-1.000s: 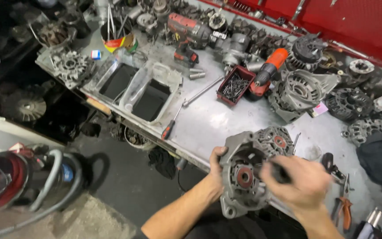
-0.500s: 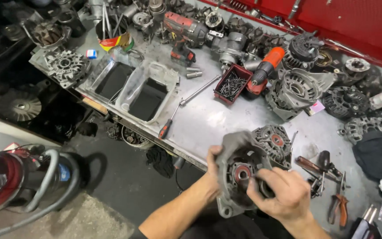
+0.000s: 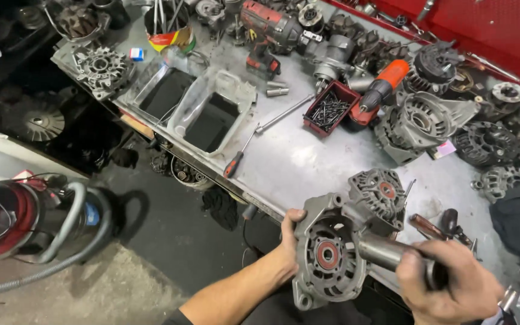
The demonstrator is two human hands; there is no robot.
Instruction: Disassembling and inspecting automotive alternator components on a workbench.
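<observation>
Moved: right hand [image 3: 446,283] now grips a steel cylinder tool [image 3: 386,251] against the housing | left hand [image 3: 289,241] fingers clasp alternator housing [image 3: 326,256] rim at bench [image 3: 308,162] edge | likely heavy, rigid, greasy; hold by rim

I am seeing the alternator end housing [image 3: 326,256] standing on edge at the near edge of the worktop [image 3: 308,159], its open face turning toward the camera. It is a grey cast-metal shell, grimy, with ribbed vent slots ringing a central bearing with a red seal, and mounting ears sticking out at the top and bottom. The steel cylinder [image 3: 389,253], a dull grey round bar, is lying nearly level, its free end pointing at the housing's right rim, just beside the bearing; whether it is touching there I cannot tell.
</observation>
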